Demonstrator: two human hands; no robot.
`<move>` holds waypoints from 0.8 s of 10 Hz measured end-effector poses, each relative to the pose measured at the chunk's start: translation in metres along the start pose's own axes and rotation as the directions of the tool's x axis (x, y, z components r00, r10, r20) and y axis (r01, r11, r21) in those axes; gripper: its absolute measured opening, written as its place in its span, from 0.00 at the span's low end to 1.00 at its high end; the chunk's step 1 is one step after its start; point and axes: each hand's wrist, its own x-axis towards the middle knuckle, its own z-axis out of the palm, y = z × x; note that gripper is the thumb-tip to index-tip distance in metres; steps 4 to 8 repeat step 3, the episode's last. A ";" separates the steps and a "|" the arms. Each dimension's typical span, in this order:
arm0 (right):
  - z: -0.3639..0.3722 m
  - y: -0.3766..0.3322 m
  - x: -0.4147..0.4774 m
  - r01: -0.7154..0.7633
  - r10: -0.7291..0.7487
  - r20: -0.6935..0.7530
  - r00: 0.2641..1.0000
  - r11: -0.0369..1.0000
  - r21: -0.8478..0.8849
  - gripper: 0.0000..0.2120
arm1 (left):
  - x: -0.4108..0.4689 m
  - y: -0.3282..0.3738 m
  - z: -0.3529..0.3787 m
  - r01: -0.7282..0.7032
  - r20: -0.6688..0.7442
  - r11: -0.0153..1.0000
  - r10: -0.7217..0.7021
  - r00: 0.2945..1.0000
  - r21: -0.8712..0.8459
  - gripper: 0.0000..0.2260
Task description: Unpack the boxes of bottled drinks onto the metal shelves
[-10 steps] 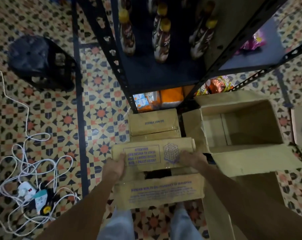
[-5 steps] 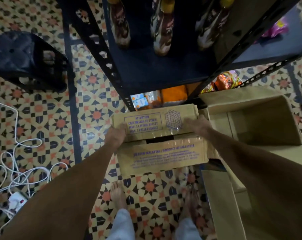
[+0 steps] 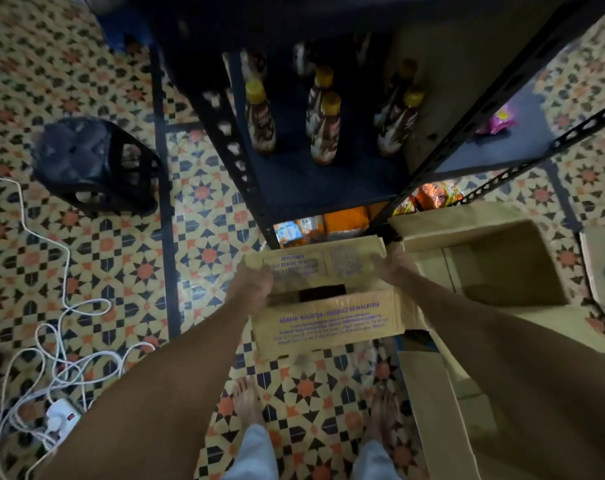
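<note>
At the left of the frame, a black stool (image 3: 89, 164) and white cables (image 3: 51, 368) lie well apart from the work. Just left of centre, the left hand (image 3: 251, 284) grips the left end of the carton (image 3: 329, 320), fingers curled narrowly over the far flap's edge. The carton sits on the floor at centre, just below the metal shelf (image 3: 294, 195) holding bottles (image 3: 325, 129). If full it will be heavy, and its flaps are flimsy, so a hold under the bottom corners is better. The right hand (image 3: 394, 265) appears to clasp the flap's right end, though it is blurred. An empty box (image 3: 536, 258) is at the right.
</note>
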 end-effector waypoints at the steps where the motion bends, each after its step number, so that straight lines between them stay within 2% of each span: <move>1: -0.034 -0.039 -0.059 0.025 -0.025 -0.030 0.999 1.000 -0.014 0.30 | -0.050 0.025 -0.038 -0.072 0.043 0.997 0.071 0.997 0.013 0.31; 2: -0.063 -0.077 -0.105 0.066 -0.067 -0.020 0.998 0.997 -0.036 0.34 | -0.100 0.051 -0.084 -0.150 0.037 0.988 0.148 0.988 0.039 0.29; 3: -0.088 -0.104 -0.164 0.184 -0.181 0.044 0.983 0.981 -0.062 0.25 | -0.154 0.064 -0.117 -0.265 0.055 0.964 0.265 0.963 -0.016 0.24; 8: -0.088 -0.104 -0.164 0.184 -0.181 0.044 0.983 0.981 -0.062 0.25 | -0.154 0.064 -0.117 -0.265 0.055 0.964 0.265 0.963 -0.016 0.24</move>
